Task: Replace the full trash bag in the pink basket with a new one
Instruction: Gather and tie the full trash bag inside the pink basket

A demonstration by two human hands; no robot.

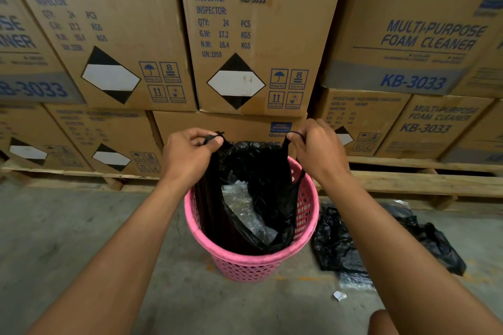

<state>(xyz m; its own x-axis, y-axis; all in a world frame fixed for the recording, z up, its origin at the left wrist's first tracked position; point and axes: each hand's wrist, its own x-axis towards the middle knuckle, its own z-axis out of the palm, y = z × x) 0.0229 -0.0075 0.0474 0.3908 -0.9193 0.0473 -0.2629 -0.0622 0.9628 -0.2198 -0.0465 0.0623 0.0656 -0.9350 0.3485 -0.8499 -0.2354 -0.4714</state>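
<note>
Step in hand: lifting the full trash bag out of the pink basket; by my reading the removal is under way and the relining is not yet started
Left hand: closed in a pinch on the bag's left handle loop, thumb and forefinger pressed together over the bunched black plastic, held above the basket rim
Right hand: fingers curled shut round the right handle loop, which shows as a thin black strap over the knuckles, level with the other hand
Full trash bag: most of its body is inside the basket, mouth drawn up and spread between the two hands; clear crumpled plastic waste shows inside it
Pink basket: stands upright on the concrete floor, just in front of the stacked cardboard boxes on wooden pallets
Spare black plastic: lies crumpled on the floor just beside the basket on the right; likely the new bag, though I cannot tell for sure
Next move calls for: a straight upward pull with both handles kept level, so that the load does not tip or snag on the lattice wall; the basket is light and may rise with the bag
After that: set the full bag aside, then open the fresh one and fold its mouth over the rim
</note>
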